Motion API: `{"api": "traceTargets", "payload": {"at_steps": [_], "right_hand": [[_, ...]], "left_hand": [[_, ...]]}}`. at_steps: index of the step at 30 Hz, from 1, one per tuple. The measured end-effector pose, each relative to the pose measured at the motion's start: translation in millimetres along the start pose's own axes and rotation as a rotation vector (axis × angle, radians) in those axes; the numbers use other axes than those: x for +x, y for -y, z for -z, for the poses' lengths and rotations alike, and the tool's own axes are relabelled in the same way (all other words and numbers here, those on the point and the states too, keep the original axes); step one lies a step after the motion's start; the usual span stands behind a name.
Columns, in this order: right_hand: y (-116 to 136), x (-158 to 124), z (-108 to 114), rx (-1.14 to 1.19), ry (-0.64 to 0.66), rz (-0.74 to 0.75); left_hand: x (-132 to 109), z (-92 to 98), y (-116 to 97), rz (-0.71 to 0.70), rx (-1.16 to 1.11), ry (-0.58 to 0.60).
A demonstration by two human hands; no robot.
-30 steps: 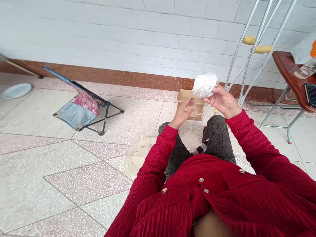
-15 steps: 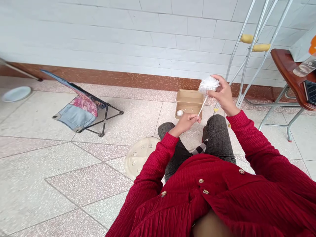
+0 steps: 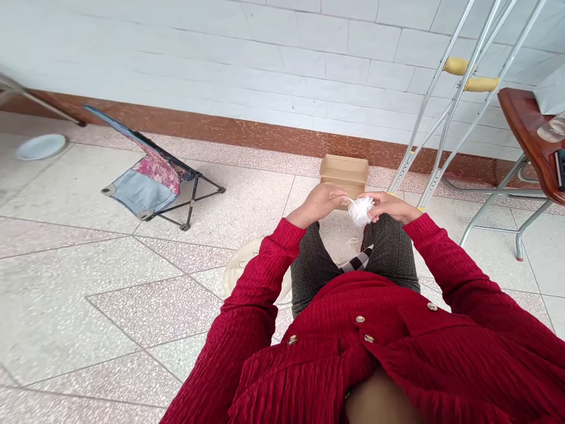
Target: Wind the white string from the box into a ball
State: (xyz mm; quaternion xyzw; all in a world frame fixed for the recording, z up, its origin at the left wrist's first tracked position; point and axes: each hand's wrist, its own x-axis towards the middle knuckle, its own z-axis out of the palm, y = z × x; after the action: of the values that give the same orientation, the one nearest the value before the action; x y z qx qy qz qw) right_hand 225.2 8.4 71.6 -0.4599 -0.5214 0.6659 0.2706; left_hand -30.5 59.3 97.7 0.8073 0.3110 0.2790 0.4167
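Note:
Between my knees, low in front of me, a white shaggy pom-pom (image 3: 361, 211) is held by my right hand (image 3: 389, 207), its thumb and fingers closed on the right side. My left hand (image 3: 325, 202) is closed in a pinch on a white cord (image 3: 351, 201) at the pom-pom's upper left. Just beyond both hands an open brown cardboard box (image 3: 344, 170) rests on the floor, its lower part partly covered by them. Below the pom-pom a small loop of white cord (image 3: 353, 240) shows.
A folding chair (image 3: 152, 188) stands on the left, with a pale round basin (image 3: 42, 147) farther off. Crutches (image 3: 457, 106) lean on the wall beside a brown table (image 3: 523, 126) at right. A round cream stool (image 3: 238, 265) is partly behind my left arm.
My right hand has brought the pom-pom down towards my lap. My left hand has risen slightly and now pinches the cord close to the pom-pom, where a longer stretch showed before.

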Motion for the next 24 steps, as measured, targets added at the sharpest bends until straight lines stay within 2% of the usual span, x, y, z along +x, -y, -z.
{"api": "traceTargets", "payload": {"at_steps": [2,5,10,15,19,24], "right_hand": [[-6,-7,-1,0.172,0.136,-0.003],[-5,-12,-8,0.38,0.177,0.099],[13,-13,-15,0.572,0.098,0.255],[26,-10,-4,0.696,-0.114,0.319],[40,-7,0,0.711,-0.233,0.329],[57,-2,-5,0.714,-0.227,0.41]], "left_hand": [[0,-6.2,3,0.007,-0.092,0.02],[0,-19.0,10,0.085,-0.254,0.014],[-3,-39.9,23,0.202,-0.381,-0.027],[-16,-53.0,28,0.188,-0.533,0.035],[-26,-57.8,30,0.203,-0.553,0.063],[-32,-59.8,32,0.206,-0.545,0.122]]}}
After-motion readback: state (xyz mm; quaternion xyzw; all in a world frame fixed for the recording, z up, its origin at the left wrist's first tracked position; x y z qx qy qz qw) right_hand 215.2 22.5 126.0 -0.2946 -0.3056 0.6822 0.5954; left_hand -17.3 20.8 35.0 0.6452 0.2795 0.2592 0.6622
